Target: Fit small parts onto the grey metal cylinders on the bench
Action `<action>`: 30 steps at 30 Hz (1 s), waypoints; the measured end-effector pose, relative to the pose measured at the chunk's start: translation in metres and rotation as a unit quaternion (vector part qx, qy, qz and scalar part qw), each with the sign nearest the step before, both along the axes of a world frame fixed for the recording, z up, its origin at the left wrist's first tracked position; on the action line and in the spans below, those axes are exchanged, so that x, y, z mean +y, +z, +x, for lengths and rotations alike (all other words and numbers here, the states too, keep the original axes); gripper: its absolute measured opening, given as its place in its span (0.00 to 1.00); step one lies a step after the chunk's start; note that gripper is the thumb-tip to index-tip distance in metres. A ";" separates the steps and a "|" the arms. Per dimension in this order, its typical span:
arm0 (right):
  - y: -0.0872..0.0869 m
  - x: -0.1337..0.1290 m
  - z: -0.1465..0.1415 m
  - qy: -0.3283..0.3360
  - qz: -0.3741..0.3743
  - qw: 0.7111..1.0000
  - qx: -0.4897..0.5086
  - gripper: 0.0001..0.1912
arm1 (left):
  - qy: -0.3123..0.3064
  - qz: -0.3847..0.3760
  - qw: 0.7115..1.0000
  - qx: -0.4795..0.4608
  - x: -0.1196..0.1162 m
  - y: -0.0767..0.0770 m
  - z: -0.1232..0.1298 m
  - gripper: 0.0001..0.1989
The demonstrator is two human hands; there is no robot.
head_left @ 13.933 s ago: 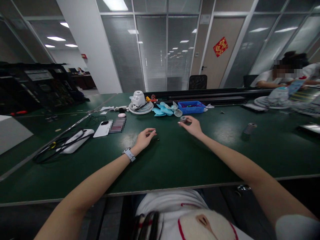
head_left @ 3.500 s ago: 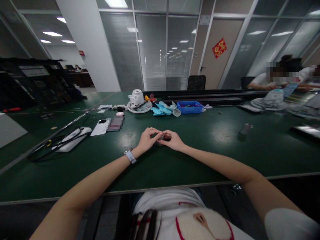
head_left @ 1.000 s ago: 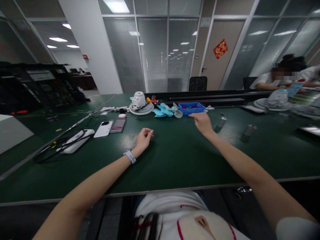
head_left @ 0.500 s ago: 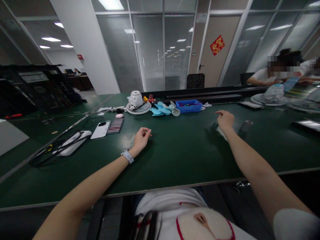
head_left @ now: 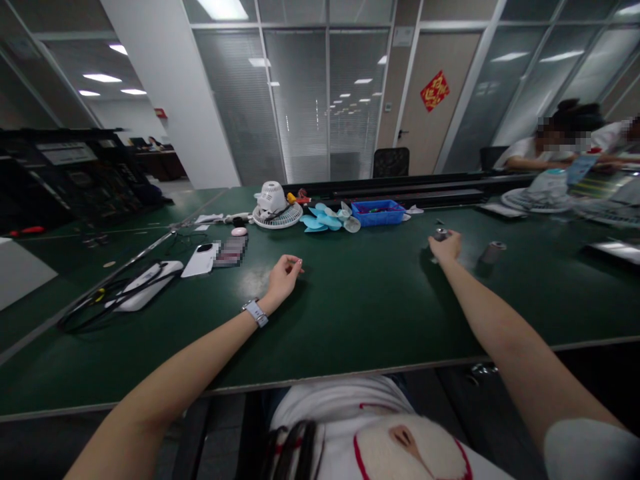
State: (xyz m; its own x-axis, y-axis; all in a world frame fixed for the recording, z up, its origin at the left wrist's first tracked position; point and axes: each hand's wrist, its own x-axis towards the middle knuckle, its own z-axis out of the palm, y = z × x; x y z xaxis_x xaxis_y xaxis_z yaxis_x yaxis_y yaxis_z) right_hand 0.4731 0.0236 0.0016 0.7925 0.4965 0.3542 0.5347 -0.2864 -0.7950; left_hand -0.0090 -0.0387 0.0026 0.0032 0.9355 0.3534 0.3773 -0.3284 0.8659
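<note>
My right hand (head_left: 447, 247) is wrapped round a small grey metal cylinder (head_left: 441, 234) whose round top shows above the fingers. Its lower part is hidden by the hand. To the right, a second grey cylinder (head_left: 494, 253) stands on the green table. Just beyond the right hand lies a small dark piece (head_left: 440, 222), too small to name. My left hand (head_left: 285, 276), with a pale-strapped watch at the wrist, rests on the table with fingers loosely curled in toward the thumb. Nothing shows between them.
At the back are a white fan body (head_left: 273, 203), light-blue fan blades (head_left: 325, 219) and a blue bin (head_left: 379, 213). On the left lie a white phone (head_left: 201, 261) and a white device with black cable (head_left: 150, 288). People work at far right among fan parts.
My right hand has come down and closed round the grey cylinder; half a second ago it was over that spot, blurred. The left hand has stayed in place.
</note>
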 end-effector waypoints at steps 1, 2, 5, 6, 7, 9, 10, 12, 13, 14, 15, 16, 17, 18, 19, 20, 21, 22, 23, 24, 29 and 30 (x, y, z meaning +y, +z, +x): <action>-0.001 0.001 0.001 0.008 -0.009 1.000 0.010 0.30 | 0.000 0.000 1.000 0.001 0.000 0.001 0.000 0.16; -0.002 0.002 0.002 0.017 -0.014 1.000 0.012 0.28 | 0.000 -0.001 1.000 -0.001 -0.001 0.001 0.001 0.15; -0.002 0.001 0.002 0.020 -0.019 1.000 0.013 0.25 | 0.003 -0.004 1.000 -0.008 -0.002 0.003 0.002 0.14; -0.002 0.001 0.002 0.018 -0.020 1.000 0.014 0.24 | 0.004 -0.006 1.000 -0.009 -0.003 0.003 0.002 0.14; -0.002 0.001 0.002 0.019 -0.021 1.000 0.015 0.24 | 0.004 -0.008 1.000 -0.010 -0.003 0.003 0.002 0.14; -0.001 0.001 0.002 0.022 -0.021 0.999 0.014 0.25 | -0.002 -0.011 1.000 -0.011 -0.003 0.003 0.002 0.14; -0.001 0.001 0.002 0.023 -0.021 0.999 0.014 0.25 | -0.006 -0.011 1.000 -0.011 -0.003 0.003 0.001 0.14; -0.001 0.001 0.002 0.020 -0.026 0.999 0.013 0.26 | -0.012 -0.011 1.000 -0.014 -0.002 0.002 0.001 0.14; -0.001 0.001 0.002 0.018 -0.030 0.999 0.012 0.26 | -0.012 -0.010 1.000 -0.017 -0.001 0.001 0.001 0.14; -0.001 0.001 0.002 0.017 -0.035 0.999 0.010 0.26 | -0.013 -0.011 1.000 -0.020 -0.001 0.001 0.001 0.14; -0.001 0.001 0.002 0.016 -0.040 0.999 0.007 0.26 | -0.012 -0.012 1.000 -0.023 -0.001 0.001 0.001 0.15; -0.001 0.001 0.002 0.017 -0.042 0.999 0.004 0.26 | -0.011 -0.014 1.000 -0.026 -0.001 0.001 0.001 0.15; -0.001 0.000 0.002 0.019 -0.043 0.999 0.001 0.26 | -0.012 -0.015 0.999 -0.028 -0.001 0.001 0.001 0.15; -0.001 0.001 0.002 0.020 -0.041 0.999 0.001 0.27 | -0.014 -0.017 0.999 -0.030 -0.002 0.001 0.001 0.15; -0.002 0.001 0.002 0.021 -0.039 0.999 0.001 0.27 | -0.016 -0.018 0.999 -0.031 -0.002 0.002 0.002 0.15; -0.002 0.001 0.003 0.022 -0.038 0.999 0.002 0.28 | -0.018 -0.020 0.999 -0.030 -0.003 0.003 0.002 0.15; -0.003 0.001 0.003 0.023 -0.037 0.999 0.003 0.28 | -0.019 -0.021 0.999 -0.029 -0.003 0.004 0.002 0.15; -0.003 0.002 0.003 0.023 -0.038 0.999 0.003 0.28 | -0.019 -0.023 0.999 -0.029 -0.004 0.005 0.003 0.14; -0.003 0.002 0.004 0.023 -0.040 0.999 0.003 0.29 | -0.018 -0.024 0.999 -0.030 -0.005 0.006 0.003 0.14; -0.004 0.003 0.004 0.022 -0.043 0.999 0.002 0.29 | -0.016 -0.025 0.999 -0.033 -0.005 0.006 0.003 0.14; -0.005 0.004 0.006 0.021 -0.045 0.999 -0.003 0.28 | -0.014 -0.031 0.999 -0.031 -0.007 0.009 0.004 0.14; -0.005 0.004 0.006 0.021 -0.043 0.999 -0.004 0.28 | -0.015 -0.030 0.999 -0.029 -0.007 0.009 0.004 0.14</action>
State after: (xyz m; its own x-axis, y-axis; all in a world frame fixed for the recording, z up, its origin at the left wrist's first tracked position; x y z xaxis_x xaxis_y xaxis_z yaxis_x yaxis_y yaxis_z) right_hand 0.4791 0.0277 -0.0037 0.7672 0.5581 0.3161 0.5546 -0.3297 -0.7640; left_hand -0.0050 -0.0458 0.0119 0.0129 0.9548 0.2969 0.3172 -0.2855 0.9044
